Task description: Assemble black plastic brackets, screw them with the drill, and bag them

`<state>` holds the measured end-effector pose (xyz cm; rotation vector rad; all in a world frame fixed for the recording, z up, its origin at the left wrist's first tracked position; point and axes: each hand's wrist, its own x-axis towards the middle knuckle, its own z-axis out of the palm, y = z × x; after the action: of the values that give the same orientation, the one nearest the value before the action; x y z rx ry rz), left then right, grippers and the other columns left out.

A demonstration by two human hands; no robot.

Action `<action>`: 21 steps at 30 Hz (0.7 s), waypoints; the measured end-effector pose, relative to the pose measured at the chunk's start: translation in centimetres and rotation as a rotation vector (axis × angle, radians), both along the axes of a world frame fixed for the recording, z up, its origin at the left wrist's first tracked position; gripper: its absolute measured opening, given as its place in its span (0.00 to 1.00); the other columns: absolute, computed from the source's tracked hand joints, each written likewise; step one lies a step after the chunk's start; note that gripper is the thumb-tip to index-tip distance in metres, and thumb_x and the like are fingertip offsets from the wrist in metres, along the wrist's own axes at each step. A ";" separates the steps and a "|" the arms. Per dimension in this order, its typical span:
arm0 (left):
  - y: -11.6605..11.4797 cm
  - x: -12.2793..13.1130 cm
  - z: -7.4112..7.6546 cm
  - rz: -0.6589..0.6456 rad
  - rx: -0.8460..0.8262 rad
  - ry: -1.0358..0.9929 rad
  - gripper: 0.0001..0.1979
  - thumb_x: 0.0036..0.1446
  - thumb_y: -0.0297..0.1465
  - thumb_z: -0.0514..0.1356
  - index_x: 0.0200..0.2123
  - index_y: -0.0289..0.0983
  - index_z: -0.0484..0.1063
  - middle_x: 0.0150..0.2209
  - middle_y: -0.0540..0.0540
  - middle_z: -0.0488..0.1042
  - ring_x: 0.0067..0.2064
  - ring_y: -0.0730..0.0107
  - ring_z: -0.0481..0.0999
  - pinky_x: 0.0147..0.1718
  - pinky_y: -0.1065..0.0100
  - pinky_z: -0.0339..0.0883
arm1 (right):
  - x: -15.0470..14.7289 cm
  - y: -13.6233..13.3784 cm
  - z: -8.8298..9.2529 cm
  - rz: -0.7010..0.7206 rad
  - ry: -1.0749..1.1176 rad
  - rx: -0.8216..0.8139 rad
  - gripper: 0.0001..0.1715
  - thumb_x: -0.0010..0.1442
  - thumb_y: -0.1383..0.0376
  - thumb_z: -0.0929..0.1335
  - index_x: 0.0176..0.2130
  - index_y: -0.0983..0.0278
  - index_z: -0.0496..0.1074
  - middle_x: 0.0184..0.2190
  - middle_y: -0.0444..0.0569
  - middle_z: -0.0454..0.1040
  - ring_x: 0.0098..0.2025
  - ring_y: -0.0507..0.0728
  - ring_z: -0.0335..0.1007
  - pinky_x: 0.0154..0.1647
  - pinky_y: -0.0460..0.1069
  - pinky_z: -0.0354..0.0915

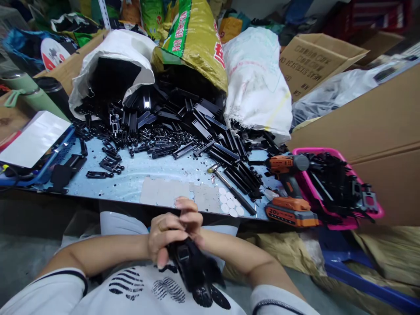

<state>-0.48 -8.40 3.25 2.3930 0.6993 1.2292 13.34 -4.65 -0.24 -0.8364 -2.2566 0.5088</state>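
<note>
Nearest us, the black part (193, 267), in front of the shirt (138, 297) and off the counter (127, 175), short of its front edge. Lower end blurred, so we can't read its details.

Hands together at the part's upper end. Left hand (166, 234) is clamped on it, fingers bent over the top; right hand (190, 216) is up against the left, fingers curled, but we can't tell if it grips the part or only touches it. Looks like close finger work at that end.

To do this well, we'd say: let one hand bear the weight, leave the other free for the fine bit. The long end hangs unsupported, so it could swing or twist; bracing it on the lap or the counter's front edge should steady it. We'd slow down where the fingers crowd each other, since they hide the contact spot, and mind pinching. Working over the counter would also catch anything dropped.

Around: hammer (232, 190) near the front edge, right of the middle, beside the white discs (229, 201); drill (290, 188) by the right front corner, next to the pink basket (316, 150). Pile (203, 127) of black pieces toward the back edge, below the sacks (259, 78).
</note>
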 end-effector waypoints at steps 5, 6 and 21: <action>5.9 -0.3 -4.2 0.347 0.224 0.340 0.38 0.56 0.59 0.36 0.49 0.41 0.71 0.40 0.39 0.72 0.45 0.58 0.71 0.43 0.59 0.66 | 0.4 10.6 -0.6 -0.005 -0.121 0.124 0.19 0.65 0.57 0.54 0.40 0.61 0.68 0.47 0.55 0.68 0.51 0.60 0.61 0.52 0.59 0.59; 7.6 -0.7 -4.5 0.422 0.205 0.432 0.36 0.57 0.58 0.38 0.51 0.41 0.70 0.41 0.38 0.72 0.45 0.58 0.71 0.43 0.59 0.65 | 1.1 13.7 -0.2 0.014 -0.225 0.156 0.17 0.65 0.59 0.56 0.42 0.62 0.69 0.50 0.55 0.68 0.52 0.60 0.60 0.52 0.59 0.57; 17.4 -8.6 -2.2 0.937 -0.121 0.602 0.16 0.61 0.31 0.50 0.49 0.32 0.67 0.51 0.34 0.68 0.56 0.53 0.63 0.53 0.55 0.56 | 3.9 16.9 3.9 -0.058 0.336 -0.196 0.35 0.53 0.59 0.71 0.53 0.58 0.51 0.42 0.50 0.72 0.41 0.56 0.71 0.41 0.53 0.68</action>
<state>-9.04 8.97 1.02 2.3620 2.1677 0.6304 17.28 12.29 3.68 -0.8402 -1.8920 0.7908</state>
